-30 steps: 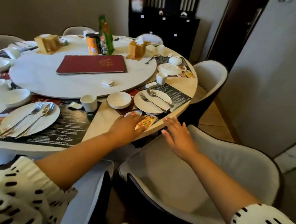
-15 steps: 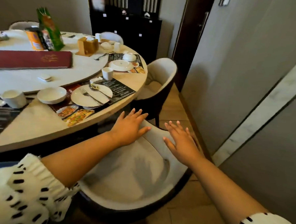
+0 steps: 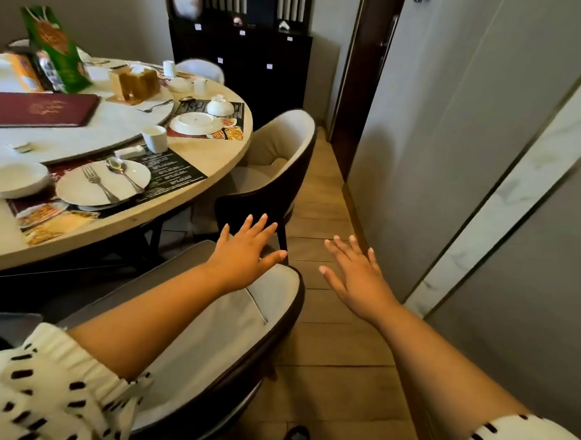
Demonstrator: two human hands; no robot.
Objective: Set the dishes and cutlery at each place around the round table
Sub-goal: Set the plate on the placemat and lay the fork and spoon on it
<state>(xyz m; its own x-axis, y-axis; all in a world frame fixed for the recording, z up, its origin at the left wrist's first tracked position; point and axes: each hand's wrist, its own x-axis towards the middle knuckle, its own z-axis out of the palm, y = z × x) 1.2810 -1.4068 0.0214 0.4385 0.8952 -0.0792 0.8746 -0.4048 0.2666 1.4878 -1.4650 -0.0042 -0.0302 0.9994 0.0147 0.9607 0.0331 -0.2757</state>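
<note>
Both hands were empty, fingers spread: left hand [image 3: 245, 251] over a chair [image 3: 230, 321], right hand [image 3: 353, 273] over the floor [image 3: 326, 339]. Plate [image 3: 73, 188] lay at the edge of the tabletop [image 3: 205, 154], probably brittle and slick; best gripped by its rim.

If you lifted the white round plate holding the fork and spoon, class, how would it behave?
The white round plate looks glazed ceramic: probably stiff, breakable. The metal fork and spoon lie loose on it, so tilting would likely slide them off.
</note>
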